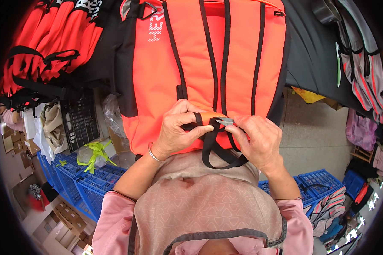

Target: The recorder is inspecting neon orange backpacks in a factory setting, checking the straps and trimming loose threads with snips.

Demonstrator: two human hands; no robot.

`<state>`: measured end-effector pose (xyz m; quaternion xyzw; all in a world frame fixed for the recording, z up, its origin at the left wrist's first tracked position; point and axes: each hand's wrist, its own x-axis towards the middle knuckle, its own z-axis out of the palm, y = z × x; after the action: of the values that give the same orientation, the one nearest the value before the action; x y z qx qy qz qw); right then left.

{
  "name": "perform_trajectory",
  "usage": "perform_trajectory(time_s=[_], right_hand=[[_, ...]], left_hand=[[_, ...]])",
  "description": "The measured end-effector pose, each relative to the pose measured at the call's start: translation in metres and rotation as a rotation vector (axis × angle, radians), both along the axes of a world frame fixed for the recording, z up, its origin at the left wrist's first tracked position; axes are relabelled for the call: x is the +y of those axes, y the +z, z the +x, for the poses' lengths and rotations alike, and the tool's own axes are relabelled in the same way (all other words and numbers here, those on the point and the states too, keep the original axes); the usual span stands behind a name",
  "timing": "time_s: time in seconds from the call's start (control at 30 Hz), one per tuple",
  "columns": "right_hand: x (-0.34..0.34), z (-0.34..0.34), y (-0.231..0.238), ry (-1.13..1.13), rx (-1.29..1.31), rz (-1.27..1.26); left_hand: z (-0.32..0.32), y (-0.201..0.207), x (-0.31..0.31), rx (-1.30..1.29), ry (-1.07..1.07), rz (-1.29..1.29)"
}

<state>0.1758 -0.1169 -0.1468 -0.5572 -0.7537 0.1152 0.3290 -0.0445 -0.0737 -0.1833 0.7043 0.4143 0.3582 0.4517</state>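
A bright orange-red backpack (151,80) with black trim lies in front of me, its padded shoulder straps (244,59) facing up. Near its lower edge my left hand (178,127) pinches an orange strap end (209,115) with black binding between thumb and fingers. My right hand (259,138) is closed around small thread snips (224,121), mostly hidden by the fingers. Their grey pointed blades show, directed left at the black webbing by the strap end. A loop of black webbing (219,157) hangs below both hands, over my apron.
Red straps (59,38) are piled at the far left; grey strap pieces (361,68) lie at the far right beside a metal cup (325,10). Blue crates (93,182) stand low left, with more blue crates (317,185) low right. A black crate (78,121) stands left of the backpack.
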Motion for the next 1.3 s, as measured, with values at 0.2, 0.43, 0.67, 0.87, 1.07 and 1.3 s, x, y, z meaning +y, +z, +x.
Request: perform_trajectory(time_s=[0.2, 0.43, 0.67, 0.87, 1.07, 1.3], right_hand=[[0.006, 0.0, 0.001, 0.047, -0.011, 0.003], [0.006, 0.006, -0.002, -0.085, 0.508, -0.417], [0.009, 0.011, -0.003, -0.041, 0.443, -0.444], [0.023, 0.003, 0.003, -0.006, 0.74, -0.745], [0.028, 0.002, -0.002, 0.195, 0.515, -0.714], [0.019, -0.006, -0.005, 0.238, 0.201, -0.533]], left_hand=[[-0.007, 0.009, 0.007, 0.075, -0.113, -0.089], [-0.008, 0.004, 0.007, 0.006, -0.093, -0.211], [-0.009, 0.002, 0.008, 0.009, -0.107, -0.2], [-0.007, 0.002, 0.007, 0.019, -0.111, -0.168], [-0.01, 0.004, 0.008, 0.09, -0.15, -0.083], [-0.01, 0.006, 0.008, 0.151, -0.2, -0.032]])
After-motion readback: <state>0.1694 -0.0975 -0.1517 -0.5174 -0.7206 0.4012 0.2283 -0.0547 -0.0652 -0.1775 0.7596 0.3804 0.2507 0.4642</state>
